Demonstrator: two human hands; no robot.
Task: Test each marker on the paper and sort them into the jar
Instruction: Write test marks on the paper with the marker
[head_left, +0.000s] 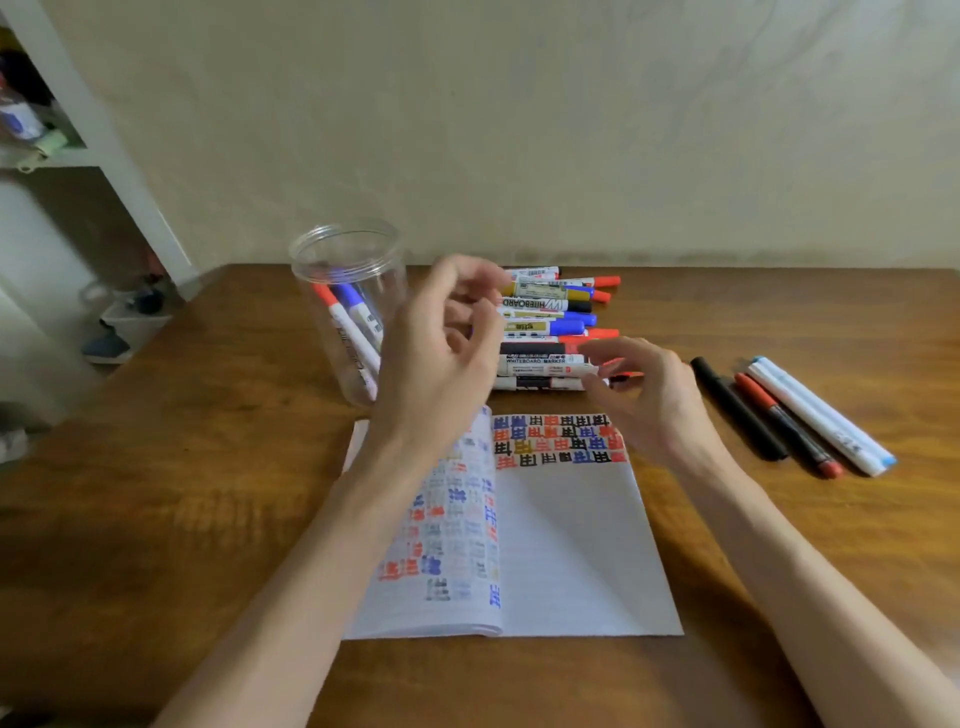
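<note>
In the head view, the only one there is, the clear jar (349, 291) stands upright at the back left of the worktop (156, 467). A few sorted markers (345, 325), red-capped and blue-capped, lean inside it. Just to its right, close to the wall, lies the pile of markers (550, 312), stacked side by side. The paper (571, 535), an open notebook, sits nearer the person. Its right page has rows of test marks across the top and is blank below.

The left hand (441, 343) hangs in the air just beside the jar's wall, in front of the pile's left end. Its fingers are loosely curled, and the grip is slack and holds nothing I can make out. The right hand (649, 400) reaches to the near right end of the pile, thumb and fingers curved about the cap ends. Blur keeps me from telling whether that grip has closed on a marker.

Three more pens (779, 421), black, red and white, lie apart to the right.

What worries me is the left hand so close to a light, nearly empty jar: a careless swing could tip it and spill what is sorted. Drawing one marker from the loose stack could also set its neighbours rolling. They might then mix with the pens set aside, so tested and untested get confused.
</note>
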